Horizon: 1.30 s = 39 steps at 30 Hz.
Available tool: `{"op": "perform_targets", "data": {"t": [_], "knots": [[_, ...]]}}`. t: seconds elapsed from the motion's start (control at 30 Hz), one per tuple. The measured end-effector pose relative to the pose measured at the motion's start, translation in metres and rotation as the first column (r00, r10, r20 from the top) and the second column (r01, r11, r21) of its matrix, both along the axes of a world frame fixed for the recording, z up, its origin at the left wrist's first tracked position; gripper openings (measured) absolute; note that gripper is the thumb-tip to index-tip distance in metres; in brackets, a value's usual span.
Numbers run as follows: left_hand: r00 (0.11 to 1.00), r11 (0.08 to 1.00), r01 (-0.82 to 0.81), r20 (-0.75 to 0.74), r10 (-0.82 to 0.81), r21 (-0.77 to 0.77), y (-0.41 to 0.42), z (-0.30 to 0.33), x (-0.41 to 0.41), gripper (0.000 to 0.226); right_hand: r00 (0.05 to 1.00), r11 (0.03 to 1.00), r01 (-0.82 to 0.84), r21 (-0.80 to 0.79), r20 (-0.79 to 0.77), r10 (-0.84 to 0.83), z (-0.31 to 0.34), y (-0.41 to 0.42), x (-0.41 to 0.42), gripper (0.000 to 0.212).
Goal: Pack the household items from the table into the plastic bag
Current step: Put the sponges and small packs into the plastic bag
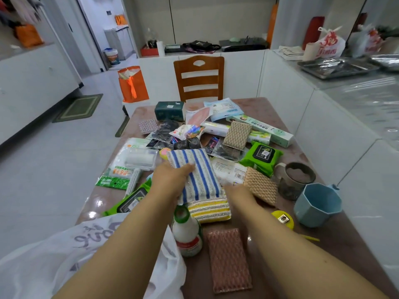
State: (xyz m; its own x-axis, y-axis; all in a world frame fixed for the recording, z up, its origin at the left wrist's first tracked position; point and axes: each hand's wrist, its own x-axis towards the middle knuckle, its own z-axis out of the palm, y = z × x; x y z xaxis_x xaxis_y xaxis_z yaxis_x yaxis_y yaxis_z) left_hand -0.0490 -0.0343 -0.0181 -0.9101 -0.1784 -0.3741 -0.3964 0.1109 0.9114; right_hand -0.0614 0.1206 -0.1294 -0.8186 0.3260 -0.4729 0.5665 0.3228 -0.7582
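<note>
My left hand: fingers closed around blue-striped sponge; my right hand: beside yellow-striped sponge, finger spread unclear; plastic bag near left.

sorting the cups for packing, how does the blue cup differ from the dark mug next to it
The blue cup is light blue with flat, faceted sides; the dark mug is brownish grey, mottled and round. The blue cup sits nearer the person and looks larger; the dark mug stands behind it, beside the green wipes pack. Both stand upright with open mouths on the right side of the table, and no hand touches either.
</note>
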Motion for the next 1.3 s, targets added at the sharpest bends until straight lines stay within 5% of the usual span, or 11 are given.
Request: {"op": "perform_targets", "data": {"t": [0.1,0.23,0.37,0.5,0.7,0.8,0.9,1.13,1.2,1.23,1.3], "knots": [[1.000,0.999,-0.031,0.000,0.031,0.025,-0.012,-0.008,-0.010,0.037,0.973,0.952,-0.132,0.274,0.221,0.071,-0.029,-0.007,0.008,0.067],[0.996,0.996,-0.088,0.004,0.088,-0.002,-0.029,-0.011,-0.022,0.039,0.987,0.987,-0.042,0.157,0.162,0.016,-0.023,-0.009,-0.003,0.035],[0.992,0.986,-0.125,-0.037,0.121,-0.113,-0.042,-0.009,-0.035,0.041,0.957,0.990,0.124,-0.067,-0.255,-0.137,0.032,0.026,-0.004,0.018],[0.999,1.000,0.012,0.049,-0.012,0.002,-0.023,-0.013,-0.041,0.043,0.888,0.909,-0.105,-0.404,-0.449,-0.097,0.084,0.023,-0.007,0.010],[0.944,0.949,0.286,0.133,-0.303,0.132,-0.002,-0.024,-0.040,0.026,0.911,0.985,0.071,0.156,-0.412,-0.001,0.049,0.036,-0.031,0.032],[0.963,0.968,0.209,0.144,-0.229,0.138,-0.006,-0.035,-0.049,0.026,0.966,0.662,-0.211,0.719,0.049,0.255,0.022,0.066,-0.031,0.031],[0.962,0.971,0.207,0.158,-0.224,0.118,-0.008,-0.044,-0.053,0.033,0.914,0.546,-0.403,0.734,0.293,0.281,0.005,0.072,-0.036,0.056],[0.977,0.980,0.181,0.101,-0.189,0.082,-0.011,-0.054,-0.060,0.034,0.950,0.490,-0.296,0.820,0.200,0.238,0.038,0.073,-0.028,0.059],[0.985,0.984,0.154,0.066,-0.161,0.091,-0.011,-0.053,-0.060,0.029,0.986,0.821,-0.090,0.564,-0.064,0.152,0.063,0.070,-0.022,0.052],[0.986,0.983,0.149,0.061,-0.157,0.111,-0.010,-0.051,-0.060,0.026,0.985,0.981,-0.018,0.194,-0.162,0.050,0.071,0.061,-0.020,0.045],[0.976,0.962,0.185,0.079,-0.205,0.201,-0.006,-0.047,-0.057,0.029,0.987,0.951,-0.017,-0.308,-0.156,-0.033,0.073,0.028,-0.019,0.035]]}}
